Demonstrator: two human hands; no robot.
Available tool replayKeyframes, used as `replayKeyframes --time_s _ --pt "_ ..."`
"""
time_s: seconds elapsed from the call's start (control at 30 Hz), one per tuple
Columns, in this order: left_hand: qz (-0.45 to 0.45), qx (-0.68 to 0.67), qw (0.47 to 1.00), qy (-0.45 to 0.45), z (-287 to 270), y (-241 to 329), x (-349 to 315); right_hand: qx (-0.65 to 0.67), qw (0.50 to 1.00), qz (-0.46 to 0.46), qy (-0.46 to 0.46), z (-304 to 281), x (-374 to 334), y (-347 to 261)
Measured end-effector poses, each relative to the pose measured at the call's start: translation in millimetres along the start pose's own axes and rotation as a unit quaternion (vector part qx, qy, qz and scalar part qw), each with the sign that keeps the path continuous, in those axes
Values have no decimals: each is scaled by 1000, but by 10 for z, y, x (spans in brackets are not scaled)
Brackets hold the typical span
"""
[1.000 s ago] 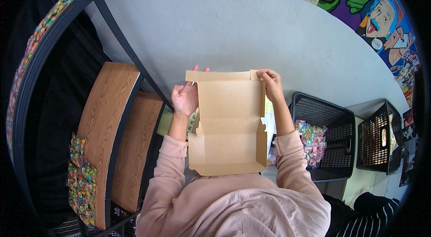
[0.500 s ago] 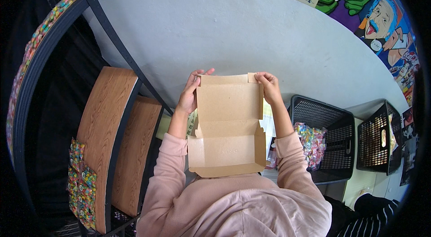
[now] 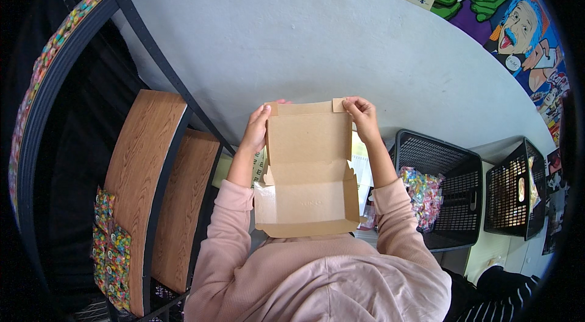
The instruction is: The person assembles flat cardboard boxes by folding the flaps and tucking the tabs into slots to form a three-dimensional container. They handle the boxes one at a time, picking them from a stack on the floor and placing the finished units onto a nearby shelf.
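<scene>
Since a moment ago, both of my hands have slid up to the far corners of the lid and the cardboard box (image 3: 308, 169) sits a touch closer to my chest. I hold the box open in front of me, long axis running away from me, its tray nearest my body. My left hand (image 3: 257, 128) pinches the lid's left edge, my right hand (image 3: 361, 116) pinches the small tab at the top right corner, both equally near.

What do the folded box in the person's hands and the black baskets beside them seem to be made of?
The box looks like plain brown cardboard: matte, with creased flaps. The black baskets look like moulded plastic mesh with a slight sheen, though coated wire can't be ruled out.
</scene>
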State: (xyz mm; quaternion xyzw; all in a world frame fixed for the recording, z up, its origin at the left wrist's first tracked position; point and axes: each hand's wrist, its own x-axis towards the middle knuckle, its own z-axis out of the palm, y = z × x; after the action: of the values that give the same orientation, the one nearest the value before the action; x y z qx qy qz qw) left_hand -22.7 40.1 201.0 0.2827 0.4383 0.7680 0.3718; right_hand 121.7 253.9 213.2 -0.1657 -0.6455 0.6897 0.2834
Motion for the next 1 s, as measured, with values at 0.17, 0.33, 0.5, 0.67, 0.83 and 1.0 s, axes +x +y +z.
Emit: replayKeyframes --time_s 0.17,0.33,0.5,0.67,0.83,1.0 --pt "-13 -21 999 27 23 40 -16 -6 999 17 -36 -25 -18 -96" --pt "-20 -8 999 46 8 -28 -2 -76 996 -34 -34 -75 17 -8" --pt "-26 68 993 94 -54 -86 43 -80 996 -29 -11 -81 45 -10" --pt "-10 84 976 201 -21 -156 150 -8 996 51 -73 -67 -62 -147" --pt "30 -34 954 296 -308 -46 138 33 957 194 -213 -307 -550 -181" --pt "37 -68 934 348 -324 21 81 222 958 105 -146 -529 -1160 65"
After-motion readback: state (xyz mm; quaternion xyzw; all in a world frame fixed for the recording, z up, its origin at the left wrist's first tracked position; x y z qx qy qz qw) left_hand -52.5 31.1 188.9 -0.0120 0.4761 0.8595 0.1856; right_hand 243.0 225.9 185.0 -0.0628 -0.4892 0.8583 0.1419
